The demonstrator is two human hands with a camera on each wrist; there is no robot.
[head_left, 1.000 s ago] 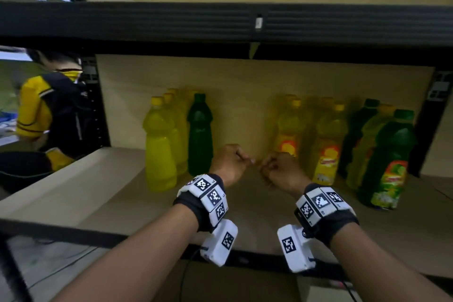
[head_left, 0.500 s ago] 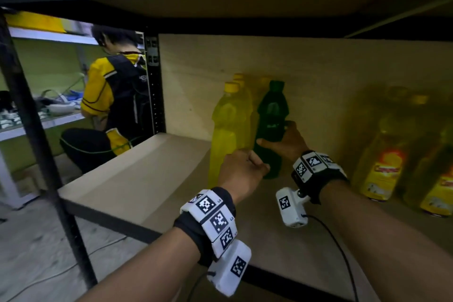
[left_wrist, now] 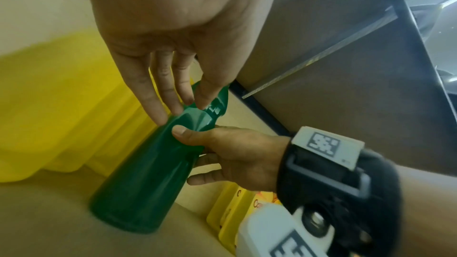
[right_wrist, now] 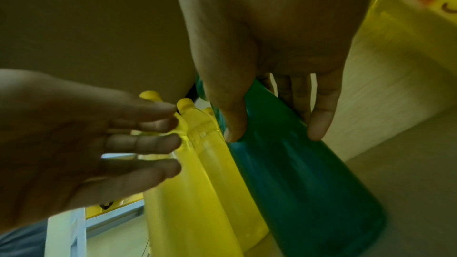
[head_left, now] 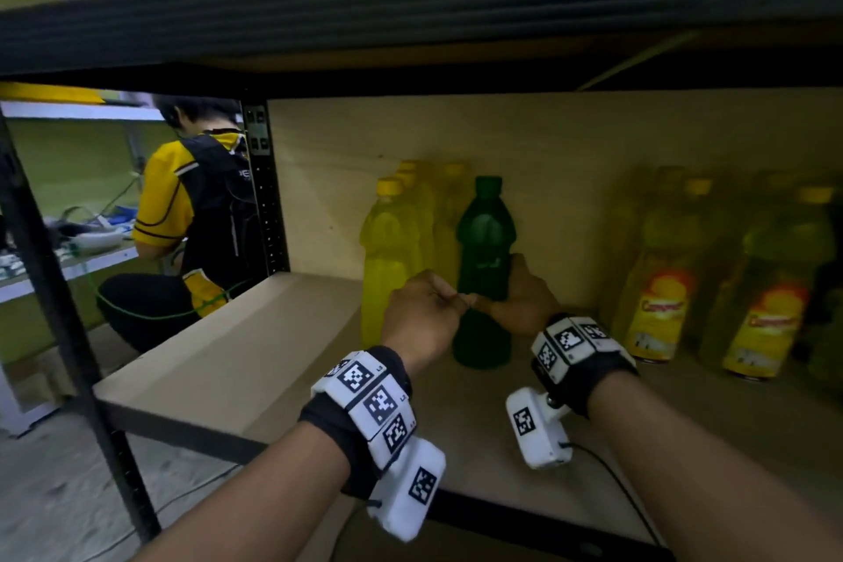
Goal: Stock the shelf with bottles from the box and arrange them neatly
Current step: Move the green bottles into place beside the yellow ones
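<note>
A plain green bottle (head_left: 483, 242) stands upright on the wooden shelf board (head_left: 255, 356), just right of a row of plain yellow bottles (head_left: 387, 269). My right hand (head_left: 517, 301) grips the green bottle (right_wrist: 296, 183) at mid-height, thumb in front and fingers behind. My left hand (head_left: 424, 315) is in front of the yellow row, holding nothing. Its straight fingertips (left_wrist: 163, 116) touch the green bottle (left_wrist: 138, 183) near its shoulder. The box is not in view.
Several labelled yellow bottles (head_left: 657, 287) stand at the right of the shelf. The black upper shelf beam (head_left: 410, 14) hangs low overhead. A black upright (head_left: 264, 178) marks the shelf's left end. A person (head_left: 191, 219) crouches beyond it.
Both hands were curled and held nothing at mid-shelf. My right hand reached left and took hold of the green bottle. My left hand followed and opened against it.
</note>
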